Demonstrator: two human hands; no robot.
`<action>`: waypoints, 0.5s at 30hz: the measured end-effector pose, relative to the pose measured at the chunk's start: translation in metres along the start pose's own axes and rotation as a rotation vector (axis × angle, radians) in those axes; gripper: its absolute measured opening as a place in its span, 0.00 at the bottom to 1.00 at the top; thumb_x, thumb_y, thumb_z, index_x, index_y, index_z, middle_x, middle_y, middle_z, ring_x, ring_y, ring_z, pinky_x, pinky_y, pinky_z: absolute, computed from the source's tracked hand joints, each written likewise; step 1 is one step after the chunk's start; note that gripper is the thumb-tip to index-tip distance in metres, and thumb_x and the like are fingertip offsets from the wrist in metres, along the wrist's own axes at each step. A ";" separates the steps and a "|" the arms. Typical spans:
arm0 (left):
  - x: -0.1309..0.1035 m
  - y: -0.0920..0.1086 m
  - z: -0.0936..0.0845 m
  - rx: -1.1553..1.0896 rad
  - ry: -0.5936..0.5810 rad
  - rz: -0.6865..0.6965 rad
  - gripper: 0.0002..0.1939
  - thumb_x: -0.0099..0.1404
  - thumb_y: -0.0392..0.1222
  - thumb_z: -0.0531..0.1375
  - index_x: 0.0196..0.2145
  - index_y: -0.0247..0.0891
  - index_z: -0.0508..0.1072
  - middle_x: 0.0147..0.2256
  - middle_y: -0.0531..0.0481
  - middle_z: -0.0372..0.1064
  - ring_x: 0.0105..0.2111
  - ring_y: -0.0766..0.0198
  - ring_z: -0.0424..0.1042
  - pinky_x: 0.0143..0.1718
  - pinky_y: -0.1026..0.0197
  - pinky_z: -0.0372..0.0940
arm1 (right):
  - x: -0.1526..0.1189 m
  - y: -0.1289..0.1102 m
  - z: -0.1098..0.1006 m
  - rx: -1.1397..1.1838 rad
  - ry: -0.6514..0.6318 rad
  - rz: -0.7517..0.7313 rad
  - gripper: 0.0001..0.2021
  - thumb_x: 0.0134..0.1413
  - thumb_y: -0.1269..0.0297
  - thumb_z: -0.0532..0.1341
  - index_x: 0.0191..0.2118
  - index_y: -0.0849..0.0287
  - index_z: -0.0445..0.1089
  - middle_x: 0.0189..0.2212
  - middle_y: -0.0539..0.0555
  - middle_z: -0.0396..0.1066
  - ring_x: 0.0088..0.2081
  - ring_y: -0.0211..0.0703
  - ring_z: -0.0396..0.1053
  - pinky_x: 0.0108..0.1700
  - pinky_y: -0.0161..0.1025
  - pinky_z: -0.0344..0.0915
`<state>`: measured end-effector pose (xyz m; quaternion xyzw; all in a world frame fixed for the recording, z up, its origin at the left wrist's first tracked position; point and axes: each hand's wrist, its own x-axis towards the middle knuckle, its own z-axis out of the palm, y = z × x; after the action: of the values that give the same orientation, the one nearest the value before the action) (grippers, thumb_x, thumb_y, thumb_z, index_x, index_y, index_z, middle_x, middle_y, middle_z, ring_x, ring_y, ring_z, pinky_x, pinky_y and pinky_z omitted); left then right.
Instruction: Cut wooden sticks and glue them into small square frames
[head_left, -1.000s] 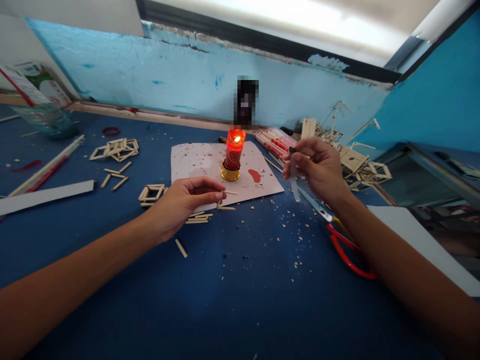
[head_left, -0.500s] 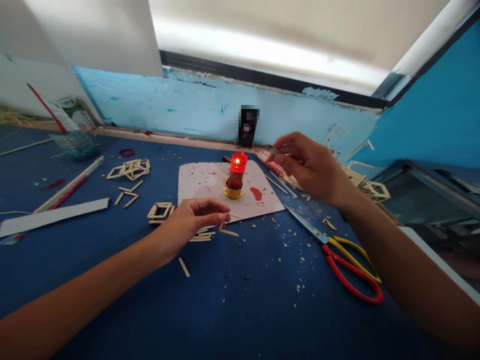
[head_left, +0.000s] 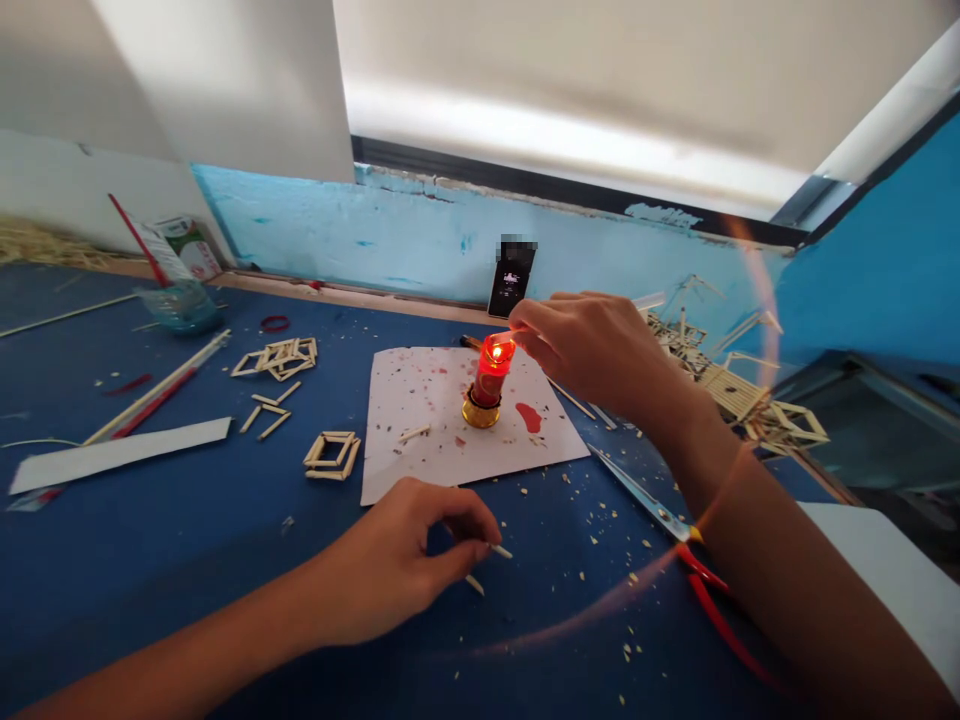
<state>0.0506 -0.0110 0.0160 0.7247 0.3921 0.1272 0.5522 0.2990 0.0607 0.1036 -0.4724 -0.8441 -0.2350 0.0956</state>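
Observation:
A lit red candle (head_left: 491,380) stands on a gold base on a wax-spotted white sheet (head_left: 405,470). My right hand (head_left: 592,345) is closed in a pinch right at the candle's flame. A thin pale piece seems to show at its fingertips, but the fingers hide most of it. Low in front of the sheet, my left hand (head_left: 442,545) pinches a short wooden stick (head_left: 501,551) between thumb and fingers. Another short stick (head_left: 474,584) shows just under that thumb; whether it is joined to the held one I cannot tell.
Left of the sheet lie a small square stick frame (head_left: 331,456) and more stick shapes (head_left: 281,358). Scissors (head_left: 679,530) lie partly under my right forearm. A phone (head_left: 512,280) leans on the wall. Stick structures (head_left: 739,390) stand at right; a cup (head_left: 180,305) stands at left.
My right hand has moved left and down to the candle flame. The left hand has come down and slightly right, still pinching the stick. The view has shifted a little.

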 end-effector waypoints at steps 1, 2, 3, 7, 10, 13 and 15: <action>0.000 0.000 0.000 0.037 -0.003 0.008 0.11 0.72 0.47 0.63 0.42 0.41 0.84 0.40 0.48 0.83 0.41 0.56 0.79 0.41 0.56 0.67 | 0.000 -0.001 0.000 -0.009 0.000 0.000 0.07 0.73 0.68 0.59 0.46 0.57 0.76 0.36 0.54 0.82 0.34 0.45 0.75 0.33 0.41 0.52; 0.000 -0.001 0.001 0.063 -0.003 0.014 0.11 0.72 0.47 0.63 0.43 0.41 0.84 0.41 0.48 0.83 0.40 0.56 0.79 0.40 0.56 0.68 | 0.000 -0.001 -0.001 -0.012 -0.005 -0.009 0.07 0.72 0.69 0.59 0.44 0.57 0.75 0.36 0.53 0.82 0.34 0.45 0.75 0.33 0.41 0.51; 0.000 -0.002 0.001 0.077 -0.003 0.016 0.11 0.72 0.47 0.62 0.44 0.42 0.84 0.41 0.48 0.83 0.40 0.56 0.79 0.40 0.57 0.68 | 0.000 -0.002 -0.003 -0.011 -0.009 -0.015 0.07 0.71 0.70 0.59 0.43 0.57 0.75 0.37 0.53 0.82 0.34 0.45 0.75 0.33 0.41 0.51; 0.001 -0.004 0.002 0.135 0.005 0.011 0.11 0.73 0.46 0.61 0.45 0.44 0.84 0.41 0.50 0.84 0.39 0.57 0.80 0.38 0.58 0.68 | -0.003 -0.001 -0.006 -0.003 0.003 -0.013 0.08 0.68 0.72 0.60 0.44 0.57 0.76 0.39 0.52 0.82 0.35 0.46 0.77 0.33 0.42 0.52; 0.002 -0.006 0.002 0.155 0.022 0.042 0.12 0.75 0.46 0.60 0.48 0.47 0.84 0.44 0.52 0.84 0.42 0.59 0.81 0.43 0.58 0.70 | -0.004 0.002 -0.007 0.010 -0.004 -0.015 0.09 0.67 0.73 0.60 0.47 0.57 0.76 0.42 0.53 0.83 0.38 0.48 0.78 0.33 0.42 0.53; 0.002 -0.010 0.003 0.154 0.030 0.065 0.13 0.76 0.45 0.60 0.52 0.50 0.83 0.46 0.54 0.85 0.43 0.60 0.81 0.45 0.58 0.71 | -0.003 0.003 -0.008 0.014 -0.025 -0.011 0.09 0.68 0.71 0.59 0.46 0.57 0.76 0.40 0.54 0.83 0.38 0.49 0.78 0.34 0.42 0.54; 0.003 -0.012 0.004 0.161 0.031 0.056 0.14 0.75 0.46 0.60 0.53 0.50 0.83 0.46 0.54 0.85 0.43 0.60 0.82 0.45 0.58 0.72 | -0.003 0.003 -0.010 -0.010 -0.040 0.000 0.08 0.69 0.70 0.59 0.44 0.57 0.76 0.37 0.54 0.82 0.37 0.49 0.78 0.35 0.43 0.55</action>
<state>0.0497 -0.0109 0.0034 0.7754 0.3892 0.1221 0.4821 0.3023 0.0548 0.1120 -0.4774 -0.8447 -0.2296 0.0764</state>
